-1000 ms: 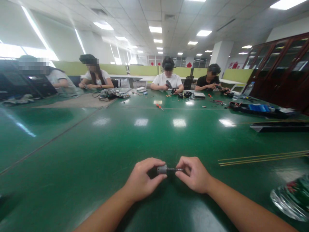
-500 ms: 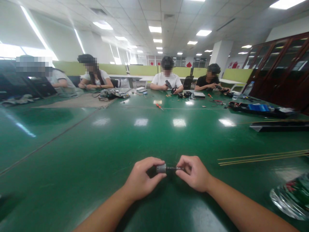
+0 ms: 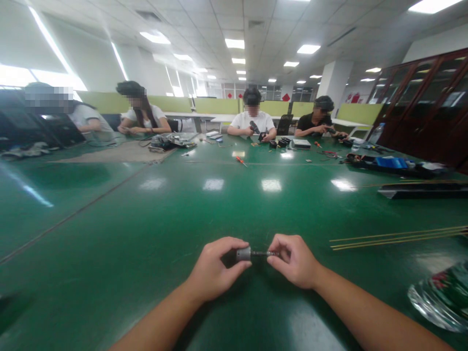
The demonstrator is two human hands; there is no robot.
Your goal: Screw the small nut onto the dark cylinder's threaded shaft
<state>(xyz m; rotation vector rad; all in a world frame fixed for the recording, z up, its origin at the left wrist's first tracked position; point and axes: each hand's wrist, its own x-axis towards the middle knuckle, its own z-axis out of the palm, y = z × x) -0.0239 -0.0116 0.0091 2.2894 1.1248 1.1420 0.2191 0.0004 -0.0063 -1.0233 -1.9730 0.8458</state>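
Note:
In the head view, my left hand (image 3: 214, 270) pinches a small grey metal cylinder (image 3: 243, 253) between thumb and fingers, with the thumb below it. A thin dark rod (image 3: 259, 253) sticks out of the cylinder's right end and lies level. My right hand (image 3: 294, 263) is closed on the rod's far end with thumb and forefinger. Its fingertips cover part of that end. Both hands are just above the green table (image 3: 175, 209), close to my body.
Thin brass-coloured rods (image 3: 395, 238) and a black channel (image 3: 424, 190) lie to the right. Nearer stands a clear bottle with a green label (image 3: 444, 295). An orange screwdriver (image 3: 240, 160) lies further back. Several people sit across the table among tools and parts.
Very little differs. The gap between my two hands looks slightly wider, and both keep the same grip.

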